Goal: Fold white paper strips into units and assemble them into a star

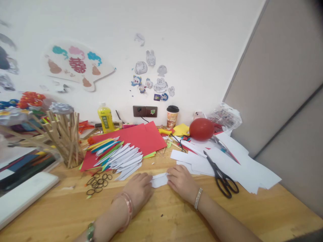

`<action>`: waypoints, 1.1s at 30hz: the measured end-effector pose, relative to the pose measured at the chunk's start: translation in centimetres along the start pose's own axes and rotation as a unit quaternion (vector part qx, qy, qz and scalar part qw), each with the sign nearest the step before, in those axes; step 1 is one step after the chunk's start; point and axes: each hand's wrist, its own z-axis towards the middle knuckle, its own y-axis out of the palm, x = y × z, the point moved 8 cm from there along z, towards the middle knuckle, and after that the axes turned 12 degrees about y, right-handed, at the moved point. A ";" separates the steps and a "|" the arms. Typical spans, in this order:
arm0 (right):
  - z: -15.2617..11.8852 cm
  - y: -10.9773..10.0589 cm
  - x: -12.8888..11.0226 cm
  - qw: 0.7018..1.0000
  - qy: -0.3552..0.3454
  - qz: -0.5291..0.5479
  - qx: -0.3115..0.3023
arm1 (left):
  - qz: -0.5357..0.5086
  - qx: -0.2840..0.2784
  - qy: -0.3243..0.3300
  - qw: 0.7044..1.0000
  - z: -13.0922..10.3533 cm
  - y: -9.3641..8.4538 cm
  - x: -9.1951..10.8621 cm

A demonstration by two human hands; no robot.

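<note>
A small white paper strip (159, 180) lies on the wooden table with a crease or folded edge along its upper side. My left hand (139, 187) grips its left end, fingers bent and pressed together. At the other end my right hand (182, 182) has its fingers curled onto the paper. Both thumbs are mostly hidden. Just beyond my left hand is a pile of folded paper strips (127, 158), mostly white, with some coloured ones. White paper pieces (185, 156) and black-handled scissors (222, 178) lie to the right of my right hand.
Black rings (97, 183) are scattered left of my left hand. Red sheets (146, 136), a yellow bottle (105, 118), a lidded cup (172, 117) and a red balloon (202, 129) stand or lie farther back. A bundle of wooden sticks (68, 141) stands at the left.
</note>
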 end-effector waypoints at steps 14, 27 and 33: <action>0.4 0.6 0.3 0.994 -0.060 0.088 -0.009 | -0.082 -0.023 -0.011 0.996 0.3 1.3 -1.1; 0.3 0.4 0.8 0.988 0.037 0.148 -0.009 | -0.087 -0.066 -0.113 0.988 0.0 1.8 -2.0; 0.4 1.1 2.3 0.962 0.162 0.216 -0.040 | -0.123 -0.040 -0.115 0.985 0.0 2.2 -2.0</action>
